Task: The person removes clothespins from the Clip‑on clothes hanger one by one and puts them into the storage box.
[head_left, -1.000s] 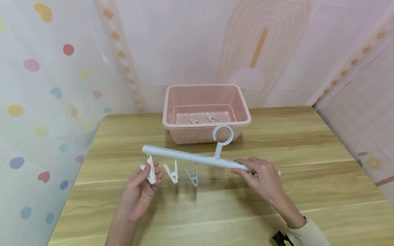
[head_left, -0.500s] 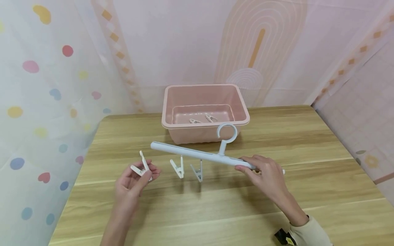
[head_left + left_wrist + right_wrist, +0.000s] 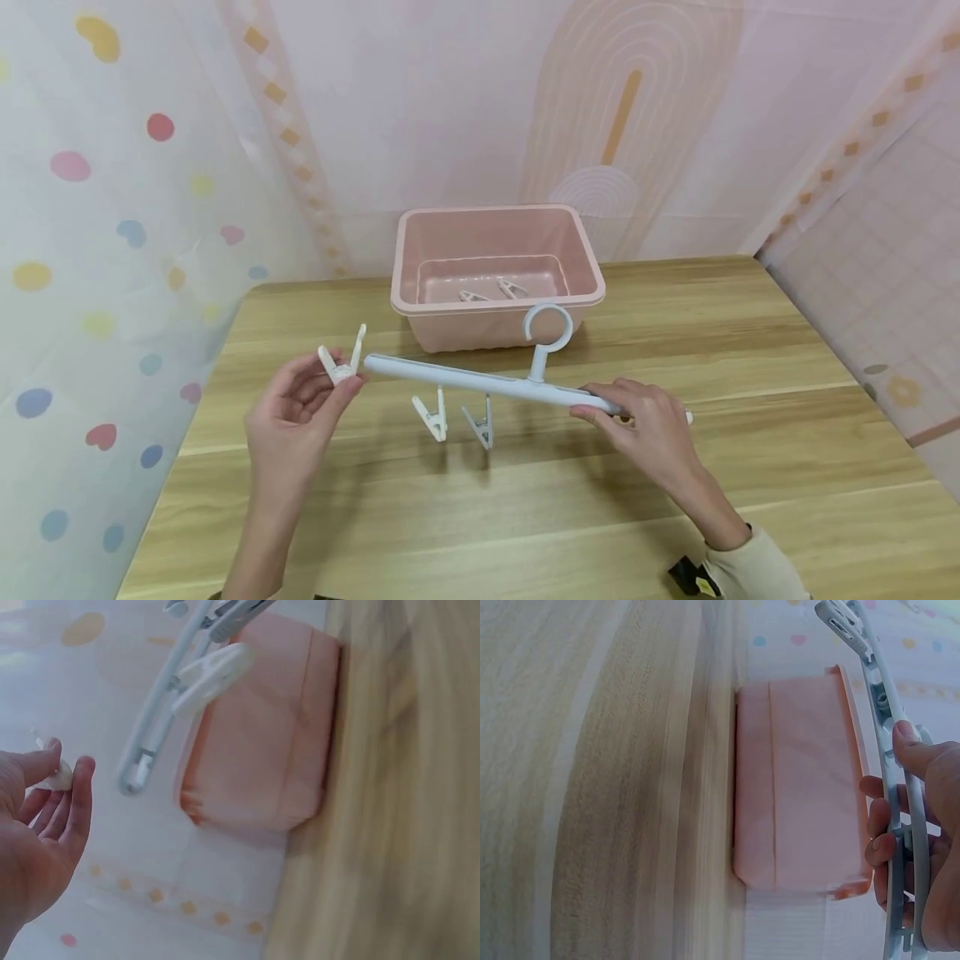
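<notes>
My right hand [image 3: 648,425] grips the right part of a pale blue hanger [image 3: 465,379], its bar tilted with the left end higher and its round hook upward. Two clips hang below the bar: a white clip [image 3: 435,417] and a greyish clip [image 3: 482,423]. Just left of the bar's free end, my left hand [image 3: 300,400] pinches a loose white clip [image 3: 341,367] between thumb and fingers, its two legs pointing up. In the left wrist view most of that clip is hidden by the fingers. The right wrist view shows the fingers wrapped around the hanger bar [image 3: 889,735].
Behind the hanger, a pink plastic bin [image 3: 495,325] stands at the back of the wooden table [image 3: 480,533]. Two white clips lie inside it, one of them a clip [image 3: 512,289] near the middle. A patterned curtain [image 3: 420,100] hangs behind the table.
The white clip in my left hand has come off the bar's left end, turned legs up and moved up and left. The hanger has shifted slightly right, still in my right hand.
</notes>
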A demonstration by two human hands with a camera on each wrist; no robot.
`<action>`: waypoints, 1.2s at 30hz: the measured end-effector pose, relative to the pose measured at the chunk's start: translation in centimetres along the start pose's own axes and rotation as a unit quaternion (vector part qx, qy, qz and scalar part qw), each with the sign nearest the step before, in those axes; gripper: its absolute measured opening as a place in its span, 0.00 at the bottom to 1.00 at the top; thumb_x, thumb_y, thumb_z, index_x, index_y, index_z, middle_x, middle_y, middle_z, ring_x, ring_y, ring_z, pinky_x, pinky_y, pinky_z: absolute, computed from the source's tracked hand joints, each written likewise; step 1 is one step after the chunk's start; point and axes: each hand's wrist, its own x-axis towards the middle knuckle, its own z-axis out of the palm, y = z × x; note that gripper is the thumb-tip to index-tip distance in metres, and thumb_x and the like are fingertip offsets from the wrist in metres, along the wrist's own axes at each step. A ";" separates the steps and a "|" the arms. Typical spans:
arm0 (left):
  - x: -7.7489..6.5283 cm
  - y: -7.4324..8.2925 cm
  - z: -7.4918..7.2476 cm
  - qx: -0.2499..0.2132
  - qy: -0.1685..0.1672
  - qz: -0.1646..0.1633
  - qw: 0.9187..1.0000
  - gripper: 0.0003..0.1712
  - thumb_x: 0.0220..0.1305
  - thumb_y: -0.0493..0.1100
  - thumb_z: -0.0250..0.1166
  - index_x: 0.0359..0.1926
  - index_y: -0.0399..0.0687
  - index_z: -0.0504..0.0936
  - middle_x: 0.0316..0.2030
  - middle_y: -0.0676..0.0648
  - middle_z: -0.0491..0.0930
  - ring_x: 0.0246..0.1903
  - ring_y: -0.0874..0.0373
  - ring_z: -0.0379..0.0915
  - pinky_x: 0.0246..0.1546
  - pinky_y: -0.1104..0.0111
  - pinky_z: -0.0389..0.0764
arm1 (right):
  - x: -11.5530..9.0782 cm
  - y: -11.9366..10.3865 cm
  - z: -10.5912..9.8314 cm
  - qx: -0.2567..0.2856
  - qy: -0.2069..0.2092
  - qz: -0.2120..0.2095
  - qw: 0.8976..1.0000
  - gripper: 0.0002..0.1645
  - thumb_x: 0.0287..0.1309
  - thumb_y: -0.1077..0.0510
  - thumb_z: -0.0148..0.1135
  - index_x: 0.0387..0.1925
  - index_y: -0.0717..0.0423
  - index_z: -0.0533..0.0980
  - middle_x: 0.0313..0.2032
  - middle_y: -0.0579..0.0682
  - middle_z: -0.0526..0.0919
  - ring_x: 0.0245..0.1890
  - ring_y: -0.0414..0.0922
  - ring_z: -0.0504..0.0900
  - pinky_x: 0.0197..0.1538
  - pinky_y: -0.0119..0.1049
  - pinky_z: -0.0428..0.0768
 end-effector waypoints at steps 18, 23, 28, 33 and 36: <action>6.4 -0.2 3.2 0.241 -0.062 -0.034 0.968 0.19 0.58 0.36 0.74 0.50 0.37 0.83 0.44 0.38 0.87 0.33 0.80 0.80 0.41 0.84 0.80 | 0.0 0.4 0.3 -0.002 0.011 -0.023 1.000 0.15 0.49 0.45 0.77 0.40 0.41 0.88 0.23 0.36 0.83 0.19 0.30 0.63 0.21 0.25 0.60; 7.7 0.0 4.0 0.273 -0.077 -0.041 0.958 0.19 0.60 0.42 0.74 0.51 0.41 0.84 0.45 0.40 0.88 0.31 0.83 0.78 0.38 0.86 0.79 | 0.0 0.5 0.3 -0.006 0.017 -0.027 0.999 0.15 0.48 0.46 0.77 0.40 0.40 0.88 0.22 0.35 0.81 0.19 0.30 0.62 0.22 0.25 0.60; 8.7 -0.3 4.8 0.284 -0.085 -0.061 0.953 0.21 0.59 0.43 0.75 0.52 0.41 0.84 0.45 0.41 0.88 0.33 0.70 0.84 0.34 0.85 0.80 | 0.2 0.6 0.2 -0.016 0.020 -0.027 0.999 0.16 0.48 0.45 0.77 0.41 0.40 0.88 0.22 0.35 0.81 0.19 0.30 0.62 0.21 0.25 0.59; 9.6 -0.6 5.8 0.304 -0.102 -0.042 0.946 0.20 0.59 0.43 0.75 0.51 0.41 0.84 0.42 0.40 0.88 0.37 0.50 0.88 0.29 0.85 0.78 | 0.3 0.5 0.1 -0.024 0.022 -0.029 0.999 0.16 0.48 0.45 0.77 0.41 0.40 0.88 0.24 0.36 0.84 0.19 0.30 0.63 0.23 0.25 0.60; 10.2 -0.7 6.3 0.316 -0.114 -0.019 0.942 0.19 0.58 0.42 0.75 0.49 0.40 0.84 0.40 0.40 0.88 0.36 0.48 0.89 0.29 0.85 0.78 | 0.3 0.4 0.1 -0.026 0.021 -0.030 0.999 0.16 0.48 0.44 0.77 0.41 0.40 0.88 0.24 0.36 0.84 0.19 0.30 0.63 0.23 0.25 0.61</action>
